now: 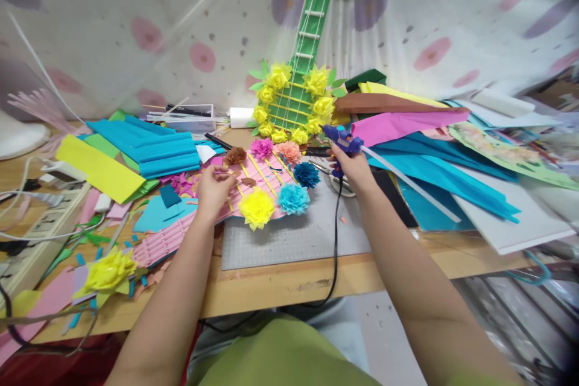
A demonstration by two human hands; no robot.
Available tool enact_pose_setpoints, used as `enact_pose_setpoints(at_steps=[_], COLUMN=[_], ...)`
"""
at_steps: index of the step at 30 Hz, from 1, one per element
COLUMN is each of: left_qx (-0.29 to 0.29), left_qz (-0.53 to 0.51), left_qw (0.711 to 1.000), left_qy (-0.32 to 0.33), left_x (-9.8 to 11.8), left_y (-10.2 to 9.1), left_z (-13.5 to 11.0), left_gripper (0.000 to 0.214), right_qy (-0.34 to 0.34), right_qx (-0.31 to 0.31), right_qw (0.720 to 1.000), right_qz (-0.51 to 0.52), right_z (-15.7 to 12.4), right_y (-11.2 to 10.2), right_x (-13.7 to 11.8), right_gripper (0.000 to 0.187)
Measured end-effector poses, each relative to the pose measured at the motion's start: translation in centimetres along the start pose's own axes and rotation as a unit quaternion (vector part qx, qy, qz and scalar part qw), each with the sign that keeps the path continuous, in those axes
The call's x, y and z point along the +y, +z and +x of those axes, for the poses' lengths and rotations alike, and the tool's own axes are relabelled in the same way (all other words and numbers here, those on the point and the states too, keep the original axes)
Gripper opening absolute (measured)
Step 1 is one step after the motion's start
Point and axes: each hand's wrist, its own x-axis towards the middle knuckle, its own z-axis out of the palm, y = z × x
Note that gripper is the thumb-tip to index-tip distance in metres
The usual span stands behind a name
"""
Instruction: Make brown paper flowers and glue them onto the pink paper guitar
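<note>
My right hand (354,170) is wrapped round a blue hot glue gun (346,141), whose nozzle points left and whose long white glue stick (414,186) sticks out behind. My left hand (216,188) is closed in a pinch over the left side of a pink paper guitar (165,237); what the fingers hold, if anything, I cannot make out. Round the guitar's body sit a brown paper flower (235,155), a magenta flower (261,148), a salmon flower (288,152), a dark blue flower (306,174), a light blue flower (293,199) and a yellow flower (256,208).
Behind stands a green paper guitar (312,18) edged with yellow flowers. A grey cutting mat (289,247) lies under the pink guitar, with scissors (344,186) on it. Blue crepe paper (154,143), a power strip (43,235) and a loose yellow flower (110,271) are left. The gun's black cord (336,235) hangs over the table edge.
</note>
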Motion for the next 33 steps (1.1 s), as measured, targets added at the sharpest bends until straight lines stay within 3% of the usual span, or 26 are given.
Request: enact_pose_setpoints(at_steps=[3,6,10,15,33], left_qx=[-0.008,-0.008,-0.011,-0.011,-0.009], left_qz=[-0.027,-0.028,-0.032,-0.031,-0.030], left_qw=[1.000,0.999,0.999,0.999,0.999], left_qy=[-0.010,-0.016,-0.016,-0.021,-0.041], left_x=[0.2,0.2,0.0,-0.2,0.4], left_y=[0.3,0.5,0.4,0.2,0.2], left_z=[-0.2,-0.3,-0.3,-0.3,-0.8], left_gripper=[0.039,0.041,0.043,0.042,0.042], right_qy=[-0.016,-0.021,-0.051,-0.083,-0.083], right_qx=[-0.082,-0.232,-0.311,-0.338,-0.338], right_qw=[0.992,0.972,0.947,0.929,0.924], right_qz=[0.095,0.014,-0.070,-0.123,-0.156], right_z=[-0.8,-2.0,-2.7,-2.7,-2.7], right_y=[0.1,1.3,3.9,5.5,5.9], right_x=[-3.7,-6.6,-8.1,-8.5,-8.9], right_gripper=[0.046,0.044,0.040,0.042,0.038])
